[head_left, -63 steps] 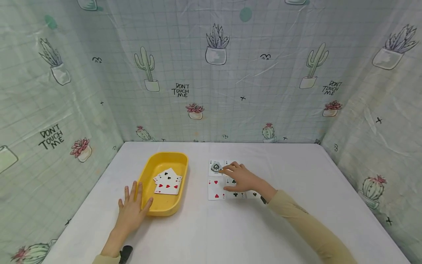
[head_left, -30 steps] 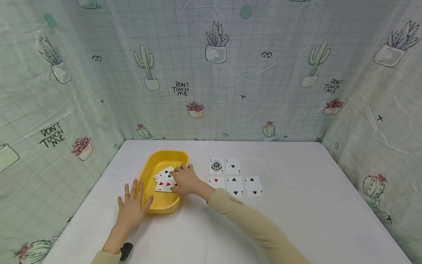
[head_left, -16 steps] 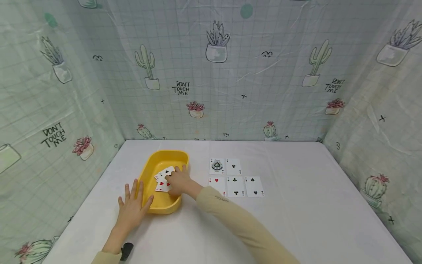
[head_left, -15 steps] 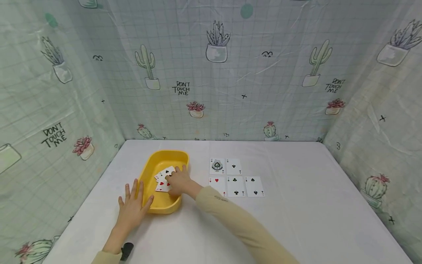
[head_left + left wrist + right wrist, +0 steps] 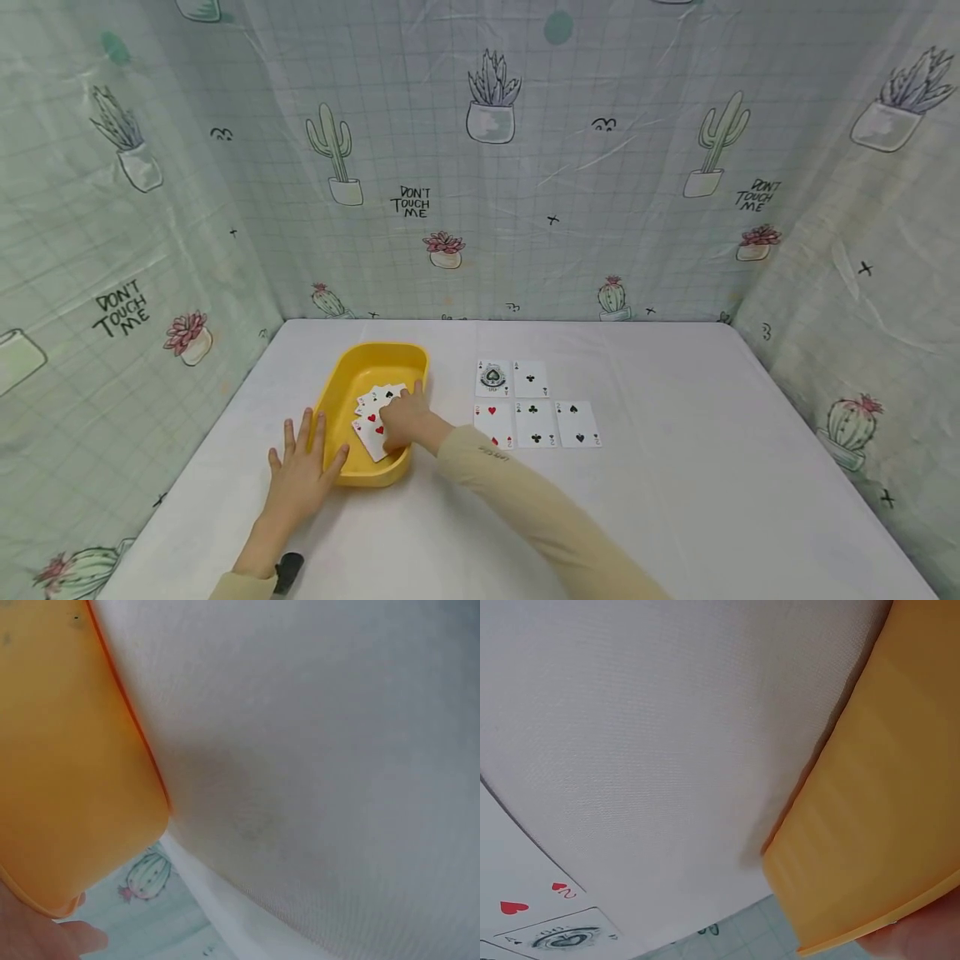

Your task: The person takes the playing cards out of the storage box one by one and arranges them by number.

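two hands are at the yellow tray (image 5: 375,477) in the head view. the left hand (image 5: 300,479) lies along the tray's near left rim, fingers straight and spread, not gripping. the right hand (image 5: 407,417) reaches inside with fingers bent over the hearts card (image 5: 367,433); i cannot tell whether they pinch it. that card lies tilted in the tray, partly over other cards (image 5: 366,402). to the tray's right, on the surface (image 5: 712,500), the ace of spades (image 5: 492,379) and ace of clubs (image 5: 530,379) sit behind a row of twos (image 5: 535,425). the hearts card should be light, thin and springy, slick against its neighbours and easily creased; a hold at opposite edges, thumb against fingers, looks best, the raised edges over the pile being easiest to get under.

the left wrist view shows the tray's outer wall, with part of the left hand by its rim.

the right wrist view shows part of the right hand at the rim; its fingertips and the hearts card are hidden.
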{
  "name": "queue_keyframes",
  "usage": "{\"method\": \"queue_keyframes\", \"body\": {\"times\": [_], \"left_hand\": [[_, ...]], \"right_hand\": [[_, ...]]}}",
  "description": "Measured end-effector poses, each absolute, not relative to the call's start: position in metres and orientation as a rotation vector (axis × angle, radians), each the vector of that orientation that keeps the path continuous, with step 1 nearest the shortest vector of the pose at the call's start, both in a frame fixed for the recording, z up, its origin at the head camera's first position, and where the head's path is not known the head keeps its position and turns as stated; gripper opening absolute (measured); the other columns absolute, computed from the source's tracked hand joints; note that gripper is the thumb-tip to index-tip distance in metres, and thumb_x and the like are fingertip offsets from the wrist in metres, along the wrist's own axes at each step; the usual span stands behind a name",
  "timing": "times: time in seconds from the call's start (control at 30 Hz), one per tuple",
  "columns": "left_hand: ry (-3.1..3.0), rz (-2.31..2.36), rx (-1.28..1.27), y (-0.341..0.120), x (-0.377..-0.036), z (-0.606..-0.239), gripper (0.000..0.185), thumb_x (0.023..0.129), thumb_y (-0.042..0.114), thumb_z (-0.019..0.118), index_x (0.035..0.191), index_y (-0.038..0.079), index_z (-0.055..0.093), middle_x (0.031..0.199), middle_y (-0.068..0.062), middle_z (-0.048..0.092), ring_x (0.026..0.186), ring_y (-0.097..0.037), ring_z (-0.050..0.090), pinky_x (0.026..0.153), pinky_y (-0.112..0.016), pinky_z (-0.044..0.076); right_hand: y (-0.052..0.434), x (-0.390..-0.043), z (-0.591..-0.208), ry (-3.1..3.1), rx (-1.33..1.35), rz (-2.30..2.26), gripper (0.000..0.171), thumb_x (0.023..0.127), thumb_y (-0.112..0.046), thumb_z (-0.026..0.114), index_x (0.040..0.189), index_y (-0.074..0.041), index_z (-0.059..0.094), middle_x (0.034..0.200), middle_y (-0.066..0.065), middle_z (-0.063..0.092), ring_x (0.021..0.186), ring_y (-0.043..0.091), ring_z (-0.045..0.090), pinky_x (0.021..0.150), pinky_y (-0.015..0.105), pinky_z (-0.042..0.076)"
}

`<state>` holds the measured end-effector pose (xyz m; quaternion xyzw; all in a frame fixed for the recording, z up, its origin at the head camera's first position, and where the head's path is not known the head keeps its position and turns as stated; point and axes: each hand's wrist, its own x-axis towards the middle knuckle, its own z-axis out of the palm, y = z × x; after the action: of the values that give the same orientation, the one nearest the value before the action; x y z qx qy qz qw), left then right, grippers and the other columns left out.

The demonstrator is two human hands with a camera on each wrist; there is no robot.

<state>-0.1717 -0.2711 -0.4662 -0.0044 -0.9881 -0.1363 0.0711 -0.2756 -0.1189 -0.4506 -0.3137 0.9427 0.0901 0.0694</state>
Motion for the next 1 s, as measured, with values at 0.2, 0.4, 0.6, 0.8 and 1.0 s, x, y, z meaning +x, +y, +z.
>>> {"method": "queue_keyframes", "body": {"times": [0.2, 0.4, 0.6, 0.8, 1.0], "left_hand": [[-2.946, -0.415, -0.023, -0.2718, -0.1722, -0.4673, 0.073, 0.091, 0.046, 0.037, 0.141, -0.003, 0.016, 0.146, -0.028, 0.012, 0.130, -0.053, 0.006, 0.091, -0.074, 0.011], [-2.958, -0.407, -0.023, -0.2728, -0.1730, -0.4686, 0.073, 0.092, 0.048, 0.035, 0.141, -0.002, 0.014, 0.146, -0.027, 0.010, 0.130, -0.053, 0.005, 0.092, -0.074, 0.010], [-2.971, -0.418, -0.021, -0.2707, -0.1741, -0.4677, 0.074, 0.091, 0.047, 0.035, 0.142, -0.001, 0.012, 0.146, -0.027, 0.009, 0.131, -0.053, 0.003, 0.092, -0.074, 0.010], [-2.964, -0.419, -0.028, -0.2697, -0.1741, -0.4676, 0.073, 0.091, 0.046, 0.036, 0.142, -0.001, 0.013, 0.146, -0.027, 0.010, 0.130, -0.053, 0.005, 0.092, -0.074, 0.010], [-2.961, -0.411, -0.040, -0.2715, -0.1726, -0.4684, 0.074, 0.092, 0.049, 0.033, 0.141, -0.002, 0.013, 0.146, -0.027, 0.009, 0.130, -0.054, 0.005, 0.090, -0.075, 0.010]], "right_hand": [[-0.1185, -0.2750, -0.4473, 2.821, -1.104, 0.311, 0.079, 0.063, -0.068, 0.062, 0.131, -0.035, 0.039, 0.131, -0.008, 0.043, 0.124, 0.015, 0.034, 0.103, 0.047, 0.025], [-0.1198, -0.2735, -0.4457, 2.736, -1.120, 0.351, 0.094, 0.062, -0.068, 0.060, 0.141, -0.035, 0.020, 0.147, -0.009, 0.024, 0.137, 0.014, 0.018, 0.109, 0.049, 0.019], [-0.1196, -0.2744, -0.4483, 2.702, -1.062, 0.480, 0.096, 0.063, -0.073, 0.055, 0.142, -0.037, 0.013, 0.149, -0.013, 0.018, 0.139, 0.009, 0.013, 0.110, 0.044, 0.020], [-0.1189, -0.2741, -0.4475, 2.695, -1.077, 0.495, 0.091, 0.064, -0.074, 0.054, 0.140, -0.038, 0.018, 0.145, -0.014, 0.027, 0.135, 0.009, 0.019, 0.109, 0.043, 0.021], [-0.1196, -0.2757, -0.4528, 2.732, -1.149, 0.440, 0.087, 0.063, -0.073, 0.056, 0.137, -0.037, 0.028, 0.136, -0.013, 0.038, 0.128, 0.010, 0.026, 0.107, 0.043, 0.025]]}}
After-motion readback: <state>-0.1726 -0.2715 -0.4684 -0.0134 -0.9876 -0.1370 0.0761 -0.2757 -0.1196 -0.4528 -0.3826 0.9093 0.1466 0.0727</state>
